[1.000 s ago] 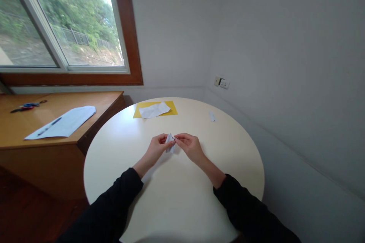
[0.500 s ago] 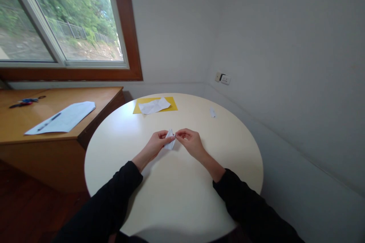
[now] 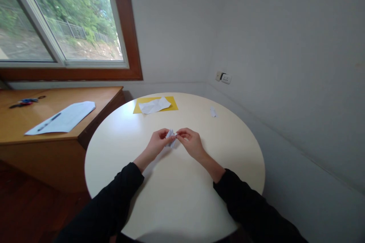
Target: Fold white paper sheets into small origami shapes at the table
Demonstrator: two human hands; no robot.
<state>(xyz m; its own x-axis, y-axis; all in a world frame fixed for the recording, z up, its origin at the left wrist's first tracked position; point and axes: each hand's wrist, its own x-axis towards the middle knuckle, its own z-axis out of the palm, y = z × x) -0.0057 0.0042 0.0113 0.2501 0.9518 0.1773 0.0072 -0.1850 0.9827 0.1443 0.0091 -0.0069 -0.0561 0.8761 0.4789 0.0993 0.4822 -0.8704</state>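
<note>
Two hands meet over the middle of the round white table [image 3: 176,197], both pinching one small folded white paper piece [image 3: 170,138]. Left hand [image 3: 157,144] comes in from the left with fingers closed on the piece's left side, right hand [image 3: 191,142] closes thumb and forefinger on its right tip, so the piece is pinched from both ends and held at or just above the tabletop; cannot tell if it touches the surface. A grip from two sides like this looks meant to keep the folds tight while a crease or flap is worked. Piece is tiny in view and mostly covered by fingertips, so its shape and fold lines are not readable. Black sleeves run off the bottom edge, elbows cut off.

Farther back on the table lies a yellow sheet [image 3: 171,102] with a creased white paper [image 3: 154,105] lying on it, well apart from the hands, probably spare stock parked out of the way. Small white scrap [image 3: 212,112] sits alone toward the right rear edge. Wooden desk [image 3: 17,121] at left carries a white envelope-like sheet [image 3: 68,115] with a pen [image 3: 49,121] on it, and scissors [image 3: 23,102] near the far corner, handles blurred. Window [image 3: 57,19] above, wall socket [image 3: 224,78] at right, both partly distorted by the lens
</note>
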